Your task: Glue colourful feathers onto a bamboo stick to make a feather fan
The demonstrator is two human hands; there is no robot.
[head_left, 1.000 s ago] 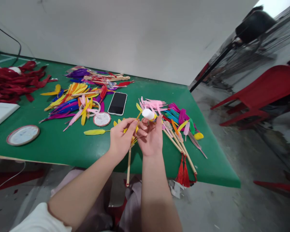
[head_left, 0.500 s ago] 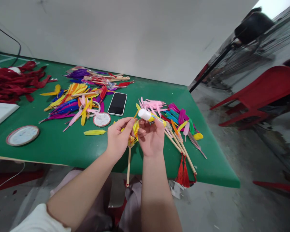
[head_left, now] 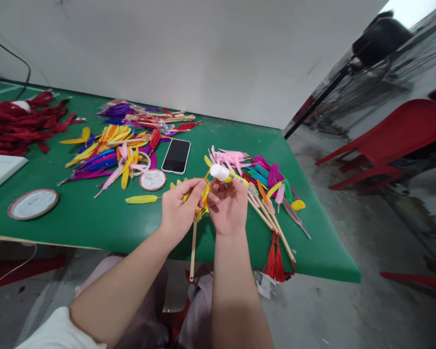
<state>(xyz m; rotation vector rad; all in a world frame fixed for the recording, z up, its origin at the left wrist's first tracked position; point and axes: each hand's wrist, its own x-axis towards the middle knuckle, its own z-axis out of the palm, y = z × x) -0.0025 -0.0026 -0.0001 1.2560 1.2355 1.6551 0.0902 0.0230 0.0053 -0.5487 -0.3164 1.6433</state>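
Your left hand (head_left: 181, 203) has its grip pinching a thin yellow feather (head_left: 208, 162) just beside your right hand (head_left: 228, 208), whose grip is wrapped round a white-capped glue stick (head_left: 228, 175), both above a yellow fan (head_left: 199, 213) whose wooden handle (head_left: 194, 249) reaches past the near edge of the green desk (head_left: 131, 228).

The head camera looks from above and behind the grip — forward and down, near enough that both forearms (head_left: 237, 286) run up to the left hand (head_left: 179, 203) and right hand (head_left: 227, 211). Beyond the grip it reaches a pale wall (head_left: 185, 58); rightward, a red chair (head_left: 403, 131); nearer, the wearer's lap (head_left: 199, 315).
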